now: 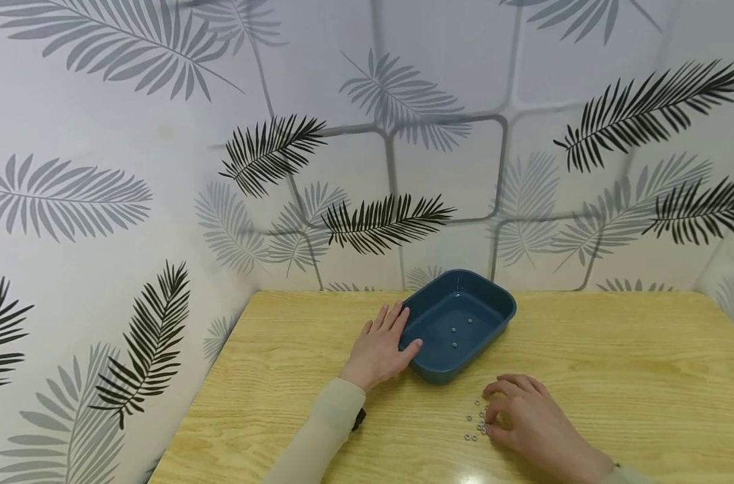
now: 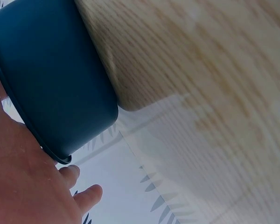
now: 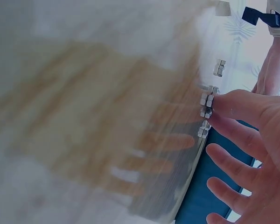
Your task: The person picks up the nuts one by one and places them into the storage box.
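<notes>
A dark blue rectangular tray (image 1: pixel 427 316) stands on the table, with three small nuts (image 1: pixel 454 330) on its floor. My left hand (image 1: pixel 376 349) rests at the tray's left rim, fingers straight and spread, thumb over the near-left edge. In the left wrist view, this hand (image 2: pixel 32 172) lies along the rim beside the outer wall (image 2: pixel 56 70). Right of the tray's near corner, my right hand (image 1: pixel 533 420) is lowered to several loose metal hex nuts (image 1: pixel 468 437). Its curved thumb (image 3: pixel 238 103) and index finger come together right at the nuts (image 3: pixel 203 129); I cannot tell whether one is pinched.
The light wood-grain table (image 1: pixel 633 363) extends to both sides of the tray. Close behind its far edge is a pale wall covering (image 1: pixel 355 168) with leaf patterns. The left sleeve (image 1: pixel 324 427) crosses the table's front part.
</notes>
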Demonstrator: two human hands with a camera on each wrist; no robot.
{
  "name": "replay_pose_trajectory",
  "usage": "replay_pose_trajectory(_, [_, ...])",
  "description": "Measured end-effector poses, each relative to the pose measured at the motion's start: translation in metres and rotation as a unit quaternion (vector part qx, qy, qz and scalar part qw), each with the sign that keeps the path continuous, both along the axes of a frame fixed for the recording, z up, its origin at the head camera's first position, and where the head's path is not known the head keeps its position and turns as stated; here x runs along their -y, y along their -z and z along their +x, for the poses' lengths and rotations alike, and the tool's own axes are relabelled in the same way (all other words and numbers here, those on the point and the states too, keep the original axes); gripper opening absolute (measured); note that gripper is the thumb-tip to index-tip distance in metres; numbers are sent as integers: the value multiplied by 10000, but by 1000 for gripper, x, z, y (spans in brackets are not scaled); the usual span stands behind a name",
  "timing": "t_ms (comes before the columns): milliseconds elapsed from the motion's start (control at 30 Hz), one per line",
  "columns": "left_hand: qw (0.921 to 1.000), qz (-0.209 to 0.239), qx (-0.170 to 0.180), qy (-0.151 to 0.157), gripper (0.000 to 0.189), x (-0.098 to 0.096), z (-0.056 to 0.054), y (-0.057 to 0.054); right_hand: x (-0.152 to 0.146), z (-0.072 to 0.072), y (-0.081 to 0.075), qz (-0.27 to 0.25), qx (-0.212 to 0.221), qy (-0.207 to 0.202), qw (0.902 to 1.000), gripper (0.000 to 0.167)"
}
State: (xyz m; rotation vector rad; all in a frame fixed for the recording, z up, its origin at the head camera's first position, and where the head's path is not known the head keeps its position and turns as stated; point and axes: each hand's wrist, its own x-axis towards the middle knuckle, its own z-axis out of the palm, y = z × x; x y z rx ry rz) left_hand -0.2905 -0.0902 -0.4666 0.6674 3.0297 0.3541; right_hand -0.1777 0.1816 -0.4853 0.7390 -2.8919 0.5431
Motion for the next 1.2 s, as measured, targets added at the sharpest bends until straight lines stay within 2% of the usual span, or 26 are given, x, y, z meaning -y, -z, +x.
replay_pose_trajectory(233, [10000, -20, -55, 5, 73, 0, 0, -1, 2, -2, 4, 25, -289, -165, 9994, 20])
replay_pose_trajectory(667, [10000, -8, -33, 7, 73, -1, 0, -1, 8, -5, 3, 97, -328, -275, 9990, 21])
replay_pose_trajectory(1000, [10000, -48, -72, -29, 73, 0, 0, 1, 9, -5, 1, 232, -420, -182, 9987, 23])
replay_pose_trajectory(1200, [9999, -36, -92, -29, 73, 0, -1, 2, 7, -6, -1, 107, -493, -62, 9987, 22])
